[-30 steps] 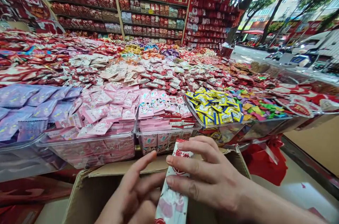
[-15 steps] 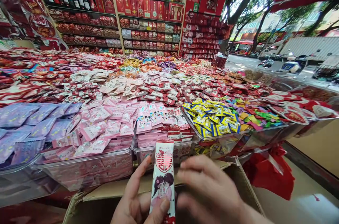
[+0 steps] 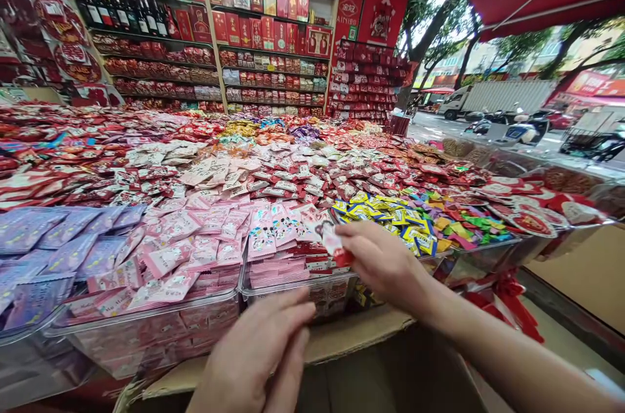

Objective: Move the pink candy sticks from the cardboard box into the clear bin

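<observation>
My right hand is closed on a white and red packet, over the bin of pink and red packets left of the yellow and blue ones. Lower down, my left hand hovers above the cardboard box, seen from its back. Its fingers point right and lie close together, the thumb side below them; whether anything is under the palm is hidden. Packets with small cartoon figures lie just left of the right hand's packet.
Clear plastic bins line the front edge. Purple packets lie at the left, colourful ones at the right. Shelves with red boxes and bottles stand behind. A red bag hangs at lower right.
The packet has left my left hand and a packet is now in my right hand, which has moved up to the bin. My left hand has turned over. The view has shifted slightly.
</observation>
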{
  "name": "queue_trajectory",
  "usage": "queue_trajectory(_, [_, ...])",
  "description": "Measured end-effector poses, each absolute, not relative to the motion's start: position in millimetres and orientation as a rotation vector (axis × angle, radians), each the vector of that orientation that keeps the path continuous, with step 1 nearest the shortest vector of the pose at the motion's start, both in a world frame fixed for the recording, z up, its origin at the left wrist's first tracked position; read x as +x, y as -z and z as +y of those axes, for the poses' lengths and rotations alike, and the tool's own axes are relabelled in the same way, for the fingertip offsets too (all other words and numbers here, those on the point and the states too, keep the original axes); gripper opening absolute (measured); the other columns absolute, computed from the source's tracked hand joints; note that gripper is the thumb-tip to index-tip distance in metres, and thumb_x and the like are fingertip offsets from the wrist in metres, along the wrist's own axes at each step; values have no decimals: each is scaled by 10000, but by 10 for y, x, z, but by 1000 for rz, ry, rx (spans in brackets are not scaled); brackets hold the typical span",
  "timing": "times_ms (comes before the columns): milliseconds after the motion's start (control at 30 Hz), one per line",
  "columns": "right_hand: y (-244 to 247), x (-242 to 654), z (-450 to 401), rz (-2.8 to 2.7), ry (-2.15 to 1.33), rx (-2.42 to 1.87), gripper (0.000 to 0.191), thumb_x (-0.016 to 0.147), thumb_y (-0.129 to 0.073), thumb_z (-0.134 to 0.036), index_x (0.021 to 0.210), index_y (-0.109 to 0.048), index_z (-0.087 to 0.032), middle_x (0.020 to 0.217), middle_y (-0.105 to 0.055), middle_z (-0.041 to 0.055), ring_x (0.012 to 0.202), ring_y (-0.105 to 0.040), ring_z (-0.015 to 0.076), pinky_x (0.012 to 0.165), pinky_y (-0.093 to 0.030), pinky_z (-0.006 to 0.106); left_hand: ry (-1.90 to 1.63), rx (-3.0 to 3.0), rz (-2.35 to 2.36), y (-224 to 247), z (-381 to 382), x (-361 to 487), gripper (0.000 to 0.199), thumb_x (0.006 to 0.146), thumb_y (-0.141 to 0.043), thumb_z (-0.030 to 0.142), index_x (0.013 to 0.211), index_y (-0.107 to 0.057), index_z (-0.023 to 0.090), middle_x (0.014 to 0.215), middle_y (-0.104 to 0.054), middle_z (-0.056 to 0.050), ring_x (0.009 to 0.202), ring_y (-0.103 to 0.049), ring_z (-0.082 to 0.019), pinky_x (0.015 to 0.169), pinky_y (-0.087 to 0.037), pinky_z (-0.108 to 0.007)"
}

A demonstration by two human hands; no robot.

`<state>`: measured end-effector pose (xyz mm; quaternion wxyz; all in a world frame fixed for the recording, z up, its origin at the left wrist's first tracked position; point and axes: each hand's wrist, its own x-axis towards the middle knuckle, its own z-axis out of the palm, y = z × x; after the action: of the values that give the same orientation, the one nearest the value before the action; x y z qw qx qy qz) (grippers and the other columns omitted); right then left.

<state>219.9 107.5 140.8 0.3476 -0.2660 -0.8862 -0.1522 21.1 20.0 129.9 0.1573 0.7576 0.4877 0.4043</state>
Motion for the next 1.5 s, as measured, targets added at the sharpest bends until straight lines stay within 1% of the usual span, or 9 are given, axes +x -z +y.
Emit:
queue_trajectory(167, [-1328,2098,1658,-2536,491,-1034,182,799,-378,-30,727,-522,-114,737,-562,78,709,-499,152,631,-381,248,-574,2809,1557,-1498,935,202,383,853,-370,224,1182,-510,88,1303,-459,-159,1218,-366,-286,1019,-265,-449])
queue_trajectory(267, [-1288,1997,1755,-2600,486,-1117,162,793,-395,-29,776,-535,-110,762,-569,77,721,-505,157,634,-364,246,-331,2833,1535,-1497,1262,244,422,863,-375,269,1253,-430,118,1336,-415,-157,1224,-353,-292,998,-268,-467])
queue_trajectory(400, [-1282,1934,1754,-2641,415,-1180,168,785,-400,-17,811,-541,-104,808,-585,84,763,-525,171,662,-373,250,-246,2846,1459,-1410,1411,206,319,877,-355,316,1025,-595,166,1177,-562,-121,1086,-485,-253,944,-323,-424])
queue_trajectory(467, [-1281,1928,1745,-2688,405,-1190,180,788,-390,-15,806,-546,-102,800,-590,88,757,-537,182,658,-382,259,-229,2851,1431,-1378,1428,163,302,876,-357,314,937,-619,176,1105,-597,-103,1021,-518,-230,927,-337,-395])
queue_trajectory(800, [-1326,1919,1742,-2878,353,-1051,203,794,-375,-26,798,-562,-104,774,-602,85,709,-557,181,603,-390,258,-234,2828,1394,-1401,1507,108,273,848,-410,344,928,-622,191,970,-630,-75,944,-535,-210,854,-377,-325])
queue_trajectory(1233, [-1320,1911,1837,-3017,247,-1054,175,709,-455,-50,792,-604,-86,835,-616,114,797,-557,201,718,-396,286,-236,2838,1398,-1473,1591,142,230,805,-471,305,725,-654,190,802,-667,-63,824,-587,-199,797,-418,-309])
queue_trajectory(1300, [-1313,1951,1828,-2957,263,-1013,177,725,-443,-52,796,-601,-88,835,-609,111,801,-546,198,732,-394,294,-265,2864,1378,-1508,1565,144,213,808,-466,273,769,-657,186,849,-670,-71,856,-582,-207,809,-421,-323])
queue_trajectory(1433, [-1386,2081,1552,-2737,177,-963,184,763,-419,-56,807,-592,-100,870,-588,113,849,-516,187,755,-390,291,-458,2875,1352,-1578,1261,65,265,837,-415,204,1032,-588,158,1101,-602,-107,1027,-514,-220,893,-385,-355])
queue_trajectory(1500, [-1451,2156,1239,-2659,-31,-907,198,790,-408,-76,853,-593,-113,882,-590,105,863,-514,173,760,-393,280,-686,2799,1289,-1574,960,-36,247,845,-414,195,1030,-576,170,1033,-629,-77,961,-554,-181,841,-422,-289])
